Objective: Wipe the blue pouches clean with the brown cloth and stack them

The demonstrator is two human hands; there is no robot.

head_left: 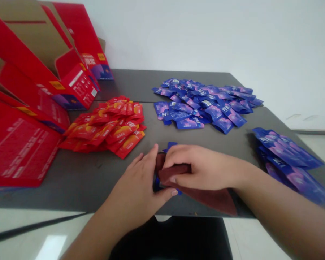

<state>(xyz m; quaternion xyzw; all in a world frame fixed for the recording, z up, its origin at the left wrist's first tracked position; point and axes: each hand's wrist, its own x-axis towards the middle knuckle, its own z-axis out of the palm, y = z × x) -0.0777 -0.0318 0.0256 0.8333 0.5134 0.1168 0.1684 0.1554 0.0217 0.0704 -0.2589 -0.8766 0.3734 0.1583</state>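
Grey tabletop [108, 173], white wall [178, 36] behind. Lower centre: right hand [192, 166] pinches maroon cloth [213, 198], long axis running lower right from the pinch; left hand [142, 180], thumb and forefinger wide, flanks a mostly hidden dark-blue item [156, 184]; left grip cannot be told.

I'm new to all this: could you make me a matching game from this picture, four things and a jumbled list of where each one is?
Things
1. Red cartons
2. Red-orange packets
3. Large blue-packet pile
4. Brown cloth

Places
A. Heaped next to the cartons
B. Held in the right hand
C. At the far left
D. Toward the back of the table, centre-right

Pairs: 1-C; 2-A; 3-D; 4-B
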